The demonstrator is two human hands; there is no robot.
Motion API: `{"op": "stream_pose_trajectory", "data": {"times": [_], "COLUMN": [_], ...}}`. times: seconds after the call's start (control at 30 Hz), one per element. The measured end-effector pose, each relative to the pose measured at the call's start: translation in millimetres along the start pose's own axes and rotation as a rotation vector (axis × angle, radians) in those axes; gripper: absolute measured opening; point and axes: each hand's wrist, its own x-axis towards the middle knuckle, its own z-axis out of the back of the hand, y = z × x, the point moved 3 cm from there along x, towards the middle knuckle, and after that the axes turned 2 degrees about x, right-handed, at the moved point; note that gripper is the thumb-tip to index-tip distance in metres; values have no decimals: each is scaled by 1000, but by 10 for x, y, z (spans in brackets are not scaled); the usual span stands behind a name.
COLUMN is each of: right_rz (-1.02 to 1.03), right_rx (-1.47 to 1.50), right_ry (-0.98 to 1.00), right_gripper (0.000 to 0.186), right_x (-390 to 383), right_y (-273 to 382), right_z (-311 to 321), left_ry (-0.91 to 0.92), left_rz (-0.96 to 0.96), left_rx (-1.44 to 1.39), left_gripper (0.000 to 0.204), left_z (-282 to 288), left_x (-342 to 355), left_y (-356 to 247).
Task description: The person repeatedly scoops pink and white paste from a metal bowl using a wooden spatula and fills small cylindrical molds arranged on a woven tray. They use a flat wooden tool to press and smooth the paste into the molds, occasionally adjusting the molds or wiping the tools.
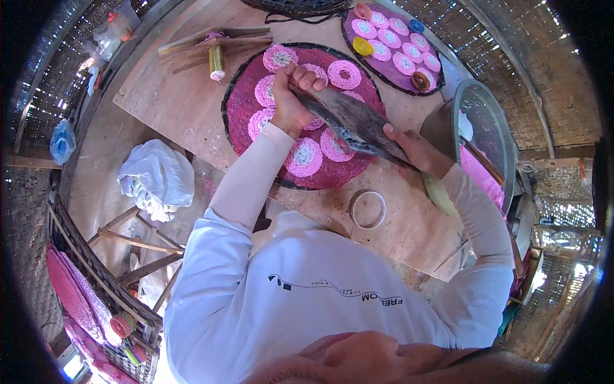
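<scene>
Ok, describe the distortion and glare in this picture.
Head view: woven walls curve along the black rim; daylight glares through gaps in their weave at lower right; a pale bluish sheen marks the dark flat tool.

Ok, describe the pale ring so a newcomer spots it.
Find the big maroon tray beneath the left hand. Between it and the white shirt, on the wooden board, lies the pale ring. Unlike the pink-and-white discs, it sits off the tray.

Matt wood tabletop [406, 221]; crinkled plastic white bag [157, 173]; rough pink discs [303, 157].
</scene>
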Motion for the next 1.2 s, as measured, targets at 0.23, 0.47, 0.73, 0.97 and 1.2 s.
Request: {"op": "stream_pose_trajectory", "data": {"times": [0.23, 0.47, 0.73, 0.97, 1.2], "right_rz": [278, 658, 742, 716, 686], "right_rx": [372, 1029, 870, 949, 1072], "right_ry": [-33, 71, -337, -140, -184], "right_gripper": [50, 47, 36, 34, 33], "right_x": [105, 194, 705, 948, 557], "right_y": [-197, -435, -469, -459, -831], "right_z": [-2, 66, 310, 237, -40], "left_ry": [566, -126, -649, -631, -697], "left_rz": [152, -680, -514, -411, -215], "left_rx": [282, 1328, 2474, 2395, 1842], "left_gripper": [37, 33, 50, 46, 48], "left_z": [-848, -861, 821, 619, 673], "left_x": [41, -461, -1591, -1573, -1298], "left_y": [-123, -821, -1517, -1019, -1252]}}
